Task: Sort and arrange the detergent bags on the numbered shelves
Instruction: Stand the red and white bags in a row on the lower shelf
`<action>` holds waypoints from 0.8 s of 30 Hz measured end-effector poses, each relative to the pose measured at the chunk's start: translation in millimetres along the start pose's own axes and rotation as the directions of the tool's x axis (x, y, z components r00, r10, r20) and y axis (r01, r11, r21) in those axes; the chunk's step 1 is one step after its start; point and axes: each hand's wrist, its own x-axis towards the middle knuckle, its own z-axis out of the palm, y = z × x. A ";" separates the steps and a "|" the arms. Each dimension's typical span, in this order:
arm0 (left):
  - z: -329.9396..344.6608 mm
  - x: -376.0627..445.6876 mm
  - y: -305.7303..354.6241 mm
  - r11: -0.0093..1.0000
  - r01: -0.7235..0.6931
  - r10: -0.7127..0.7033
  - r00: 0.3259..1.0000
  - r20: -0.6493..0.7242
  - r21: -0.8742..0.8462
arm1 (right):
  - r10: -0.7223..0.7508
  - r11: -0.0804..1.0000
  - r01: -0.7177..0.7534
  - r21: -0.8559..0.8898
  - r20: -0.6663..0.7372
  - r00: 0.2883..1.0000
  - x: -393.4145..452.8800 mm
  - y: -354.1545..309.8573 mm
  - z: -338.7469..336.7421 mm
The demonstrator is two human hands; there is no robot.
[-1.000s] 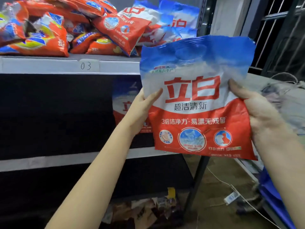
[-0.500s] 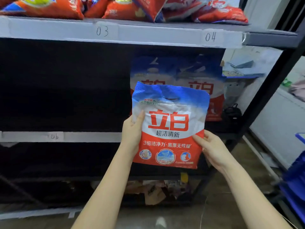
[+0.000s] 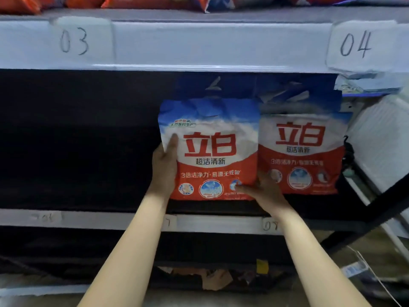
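The detergent bag (image 3: 210, 149) stands upright on the middle shelf (image 3: 221, 222), just beside an identical bag (image 3: 302, 151), probably to make one row. The left hand (image 3: 164, 169) grips its left edge with the thumb in front, and the right hand (image 3: 263, 191) holds its lower right corner, fingers curled, steadying it.

The dark middle shelf (image 3: 88, 196), under the white upper shelf (image 3: 221, 44) labelled 03 and 04, carries a blue, white and red detergent bag (image 3: 302, 151) standing upright just right of the right hand (image 3: 263, 193), while orange bags (image 3: 132, 1) lie on the upper shelf above both hands.
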 end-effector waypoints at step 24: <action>-37.3 14.6 -49.4 0.827 -0.121 0.133 0.991 0.017 0.549 | -0.145 0.880 -0.091 -0.467 -0.446 0.883 -26.7 18.7 31.1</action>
